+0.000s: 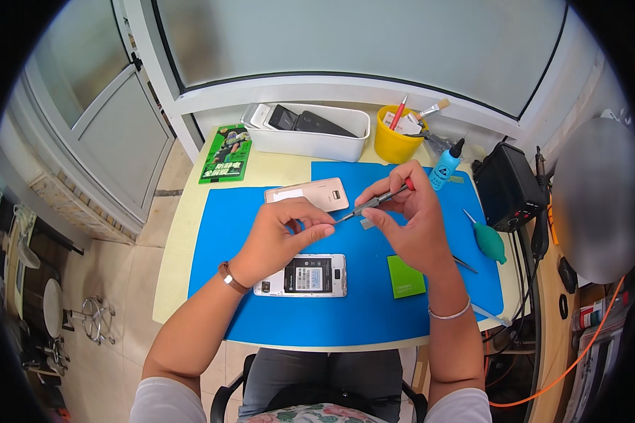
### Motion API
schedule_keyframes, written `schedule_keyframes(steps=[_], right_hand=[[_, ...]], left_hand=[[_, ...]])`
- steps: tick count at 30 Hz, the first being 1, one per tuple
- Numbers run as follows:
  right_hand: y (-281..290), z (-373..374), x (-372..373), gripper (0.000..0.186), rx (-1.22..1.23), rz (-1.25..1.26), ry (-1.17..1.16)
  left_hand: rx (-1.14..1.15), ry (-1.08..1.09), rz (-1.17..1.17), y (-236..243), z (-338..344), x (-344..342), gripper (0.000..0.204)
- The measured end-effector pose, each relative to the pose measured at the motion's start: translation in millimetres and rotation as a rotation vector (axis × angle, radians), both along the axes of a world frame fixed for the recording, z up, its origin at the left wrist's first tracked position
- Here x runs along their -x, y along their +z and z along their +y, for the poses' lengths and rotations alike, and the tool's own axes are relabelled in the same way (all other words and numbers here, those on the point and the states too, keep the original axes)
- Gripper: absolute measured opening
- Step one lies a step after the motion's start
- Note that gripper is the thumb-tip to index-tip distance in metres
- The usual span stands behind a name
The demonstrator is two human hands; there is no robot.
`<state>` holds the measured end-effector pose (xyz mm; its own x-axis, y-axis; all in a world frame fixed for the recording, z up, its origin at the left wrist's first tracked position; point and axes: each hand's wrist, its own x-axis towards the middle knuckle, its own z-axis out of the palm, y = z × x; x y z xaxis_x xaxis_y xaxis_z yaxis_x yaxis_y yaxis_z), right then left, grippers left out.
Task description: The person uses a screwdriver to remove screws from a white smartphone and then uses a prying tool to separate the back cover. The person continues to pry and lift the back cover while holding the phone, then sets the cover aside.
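Note:
In my right hand [409, 218] is a slim screwdriver [371, 204] with a grey handle and red end, held at a slant. My left hand [286, 229] is closed in a pinch at the screwdriver's thin tip; a tiny part there is too small to make out. Below my left hand lies a white-framed smartphone [339, 275], its back off and the black battery showing. Behind the hands rests a rose-gold phone back cover [321, 192]. A small greyish piece [367, 223] shows beside my right thumb. Right of the phone lies a green card box [406, 277].
A blue mat [282, 324] covers much of the table. At the back stand a white bin [307, 144] of phones, a yellow cup [395, 144] of tools and a blue bottle [444, 169]. On the right are a green air blower [488, 243], tweezers [466, 265] and a black station [508, 187].

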<state>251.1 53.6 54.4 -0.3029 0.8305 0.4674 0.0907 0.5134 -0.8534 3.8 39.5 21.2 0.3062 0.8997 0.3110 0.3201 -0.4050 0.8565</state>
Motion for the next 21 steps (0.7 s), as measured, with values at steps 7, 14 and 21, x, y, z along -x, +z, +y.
schedule_keyframes(steps=[7,14,21], right_hand=[[-3,3,-1,0.045,-0.015,0.030,0.007],[-3,5,-1,0.045,-0.045,0.046,-0.062],[-7,7,0,0.043,-0.045,-0.040,-0.132]], left_hand=[[-0.019,0.016,0.008,-1,1,2,0.014],[-0.178,0.170,0.224,-5,12,11,0.010],[-0.227,0.287,0.381,-17,30,27,0.008]])
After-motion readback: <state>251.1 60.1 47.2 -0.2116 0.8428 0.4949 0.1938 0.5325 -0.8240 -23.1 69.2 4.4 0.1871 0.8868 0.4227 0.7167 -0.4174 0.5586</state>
